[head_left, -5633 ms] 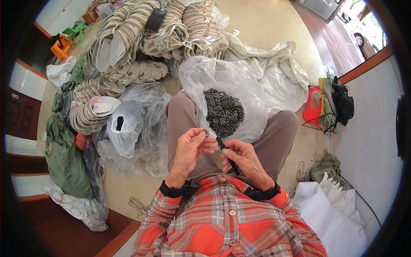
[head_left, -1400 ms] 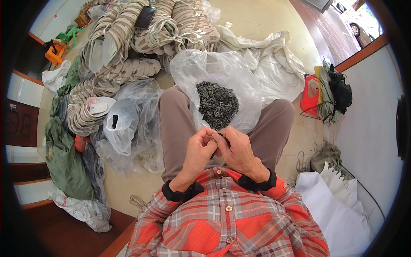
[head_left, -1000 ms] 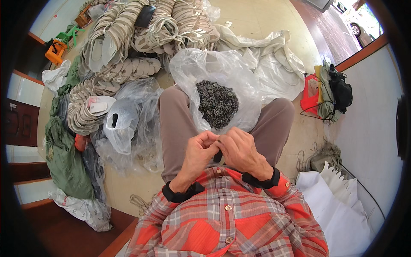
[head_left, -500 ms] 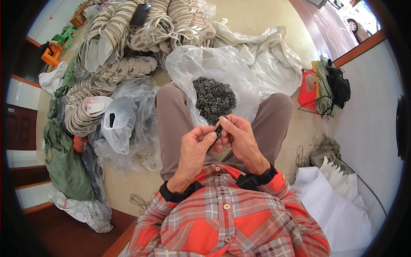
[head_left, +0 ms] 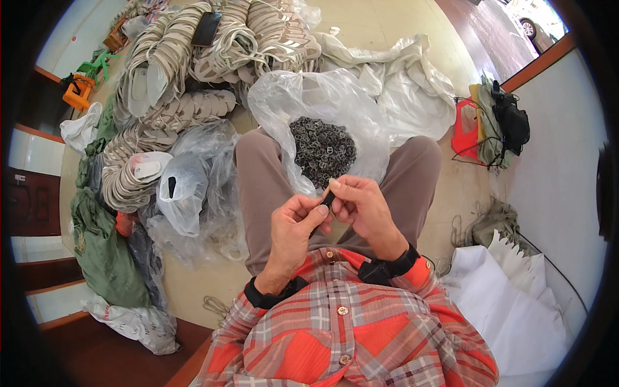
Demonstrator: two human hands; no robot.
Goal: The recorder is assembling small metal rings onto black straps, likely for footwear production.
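Black strip (head_left: pixel 328 197) is pinched by the left hand (head_left: pixel 291 227) and right hand (head_left: pixel 366 201); I judge it unfinished, with many loose buckles (head_left: pixel 322 148) in the bag (head_left: pixel 373 124).

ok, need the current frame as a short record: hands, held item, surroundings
left hand: left hand pinching a black strip
right hand: right hand at the strip's upper end
strip detail: partly hidden by fingers
ahead of hands: dark metal-looking buckles heaped in a translucent plastic bag
upper left: stacked beige shoe parts, dark phone lying on them
lower right: white sheet material
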